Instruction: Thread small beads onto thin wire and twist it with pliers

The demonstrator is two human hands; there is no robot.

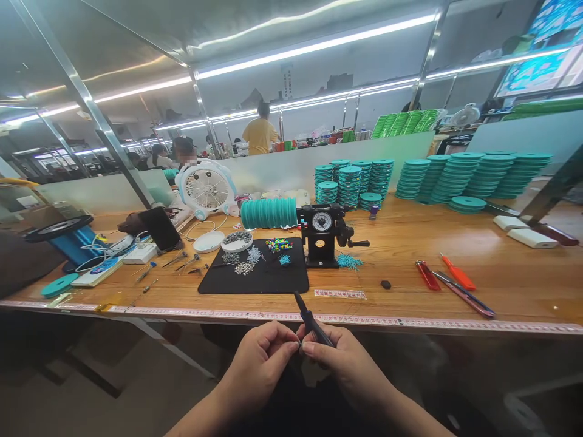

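My left hand point(262, 361) is just below the table's front edge, thumb and index finger pinched on something too small to make out. Right beside it, my right hand point(339, 358) holds a dark-handled tool point(313, 323) whose black tip points up and left over the edge. The thumb and fingertip of my right hand also meet near the left fingertips. Beyond the hands lies a black mat point(259, 283) with small piles of metal parts point(245, 267), colored beads point(279, 244) and blue pieces point(285, 260). A black winding machine point(321, 235) with a dial stands behind, teal spools point(268, 213) on its left.
Stacked teal spools point(455, 176) stand at the back right. A red cutter point(427, 275), an orange tool point(458, 272) and a craft knife point(469, 296) lie on the right. A fan point(204, 189), phone point(161, 229) and blue wire spool point(68, 243) are left. A person point(260, 132) stands far behind.
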